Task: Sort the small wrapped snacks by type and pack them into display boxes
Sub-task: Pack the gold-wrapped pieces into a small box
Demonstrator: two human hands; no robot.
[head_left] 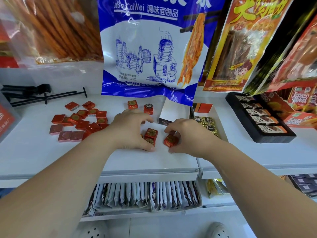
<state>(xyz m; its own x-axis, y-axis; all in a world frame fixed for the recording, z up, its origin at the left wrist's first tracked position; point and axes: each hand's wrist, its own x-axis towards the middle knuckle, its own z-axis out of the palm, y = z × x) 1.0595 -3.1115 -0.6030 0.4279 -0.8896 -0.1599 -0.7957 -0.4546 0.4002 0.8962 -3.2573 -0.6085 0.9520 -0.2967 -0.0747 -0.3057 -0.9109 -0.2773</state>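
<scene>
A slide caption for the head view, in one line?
Left hand and right hand grasp red foil-wrapped cube snacks on a white shelf, beside gold-wrapped snacks in a white box.

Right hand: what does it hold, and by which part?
The right hand pinches a small red foil-wrapped cube snack by its far and near sides.

Light is bright, even and cool-white. The white shelf is nearly washed out, with only faint soft shadows under the left hand and right hand. Glints dot the red foil snacks. The centre is sharp. The packets at upper right are smeared, and the clear bag at upper left is soft. Wide-angle bending bows the shelf edge and swells the arms at the lower corners.
</scene>
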